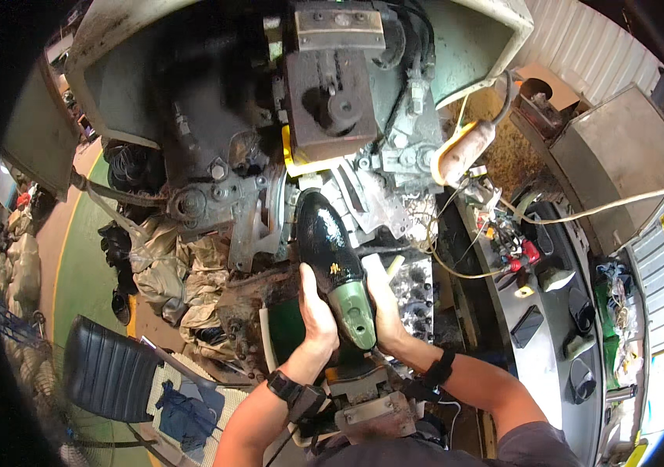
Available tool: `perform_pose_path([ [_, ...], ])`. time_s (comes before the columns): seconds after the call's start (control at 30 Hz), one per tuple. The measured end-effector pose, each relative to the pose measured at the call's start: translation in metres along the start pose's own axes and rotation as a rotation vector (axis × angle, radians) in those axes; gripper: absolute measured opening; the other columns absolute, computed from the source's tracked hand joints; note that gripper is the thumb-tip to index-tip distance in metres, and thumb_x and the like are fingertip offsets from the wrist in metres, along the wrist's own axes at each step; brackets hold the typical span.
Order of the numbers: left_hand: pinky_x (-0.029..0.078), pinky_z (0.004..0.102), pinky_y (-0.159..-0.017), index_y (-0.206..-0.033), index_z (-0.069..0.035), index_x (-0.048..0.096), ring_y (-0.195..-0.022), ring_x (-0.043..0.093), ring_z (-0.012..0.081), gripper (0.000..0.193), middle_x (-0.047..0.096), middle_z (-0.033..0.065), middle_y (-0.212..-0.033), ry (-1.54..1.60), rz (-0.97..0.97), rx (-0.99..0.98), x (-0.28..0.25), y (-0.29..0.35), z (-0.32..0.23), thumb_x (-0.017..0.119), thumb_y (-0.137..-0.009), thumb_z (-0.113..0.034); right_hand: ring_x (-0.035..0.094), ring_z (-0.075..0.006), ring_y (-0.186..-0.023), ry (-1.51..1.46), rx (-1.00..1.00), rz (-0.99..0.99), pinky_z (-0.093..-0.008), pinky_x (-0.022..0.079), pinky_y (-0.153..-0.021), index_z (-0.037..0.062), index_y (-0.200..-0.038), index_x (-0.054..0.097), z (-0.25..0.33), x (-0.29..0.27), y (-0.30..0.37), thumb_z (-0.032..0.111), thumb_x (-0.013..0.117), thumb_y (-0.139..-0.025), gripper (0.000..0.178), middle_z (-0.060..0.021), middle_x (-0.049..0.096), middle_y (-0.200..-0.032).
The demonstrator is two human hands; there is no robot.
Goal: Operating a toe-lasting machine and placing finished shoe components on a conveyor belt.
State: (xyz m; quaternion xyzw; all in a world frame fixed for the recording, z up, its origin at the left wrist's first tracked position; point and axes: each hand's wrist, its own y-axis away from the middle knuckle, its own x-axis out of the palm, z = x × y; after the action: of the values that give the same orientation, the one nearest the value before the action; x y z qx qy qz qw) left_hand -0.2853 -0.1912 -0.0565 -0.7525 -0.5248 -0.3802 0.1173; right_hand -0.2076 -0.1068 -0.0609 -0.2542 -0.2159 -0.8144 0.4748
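- Shoe (324, 229), glossy black, is held between both hands, toe toward the machine (330, 97); whether they touch cannot be told.
- Left hand (318, 313) grips its left side, the right hand (386, 310) its right; some fingers are hidden.
- Done, seemingly: black material covers the front of the green form (354, 311).
- Unfinished, perhaps: the near end shows bare; the underside is hidden.
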Motion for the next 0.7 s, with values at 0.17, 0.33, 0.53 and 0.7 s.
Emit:
perform_pose_path([
  [0.17, 0.050, 0.0346, -0.097, -0.136, -0.004, 0.056, -0.110, 0.064, 0.0200, 0.059, 0.065, 0.0075, -0.126, -0.095, 0.002, -0.002, -0.010, -0.003, 0.008, 0.040, -0.106, -0.053, 0.052, -0.0208, -0.129, 0.120, -0.055, -0.002, -0.0359, 0.037, -0.114, 0.0057, -0.154, 0.035, -0.006, -0.008, -0.008, 0.032, 0.037, -0.110, 0.052, -0.0093, 0.051, -0.146],
  [0.33, 0.043, 0.0325, -0.104, -0.138, 0.001, 0.053, -0.119, 0.057, 0.0174, 0.056, 0.059, 0.0084, -0.135, -0.087, 0.054, -0.002, -0.010, -0.003, 0.013, 0.041, -0.108, -0.046, 0.052, -0.0198, -0.129, 0.177, -0.076, -0.091, -0.0345, 0.037, -0.113, 0.0008, -0.149, 0.042, -0.013, -0.015, -0.016, 0.025, 0.035, -0.109, 0.047, -0.0109, 0.053, -0.144],
  [0.53, 0.050, 0.0343, -0.099, -0.137, -0.003, 0.054, -0.111, 0.063, 0.0181, 0.056, 0.064, 0.0081, -0.128, 0.096, 0.125, -0.119, -0.003, 0.001, 0.003, 0.038, -0.108, -0.048, 0.038, -0.0201, -0.142, 0.426, -0.108, -0.041, -0.0335, 0.026, -0.120, -0.0029, -0.153, 0.034, -0.012, -0.019, -0.015, 0.027, 0.033, -0.110, 0.052, -0.0130, 0.040, -0.156],
  [0.7, 0.054, 0.0354, -0.092, -0.130, -0.008, 0.060, -0.102, 0.067, 0.0199, 0.057, 0.069, 0.0053, -0.116, 0.076, 0.095, -0.165, 0.000, 0.004, -0.006, 0.037, -0.106, -0.054, 0.042, -0.0196, -0.139, 0.259, -0.002, 0.085, -0.0343, 0.030, -0.118, 0.0003, -0.153, 0.034, 0.002, -0.018, -0.019, 0.031, 0.035, -0.110, 0.053, -0.0107, 0.043, -0.153],
])
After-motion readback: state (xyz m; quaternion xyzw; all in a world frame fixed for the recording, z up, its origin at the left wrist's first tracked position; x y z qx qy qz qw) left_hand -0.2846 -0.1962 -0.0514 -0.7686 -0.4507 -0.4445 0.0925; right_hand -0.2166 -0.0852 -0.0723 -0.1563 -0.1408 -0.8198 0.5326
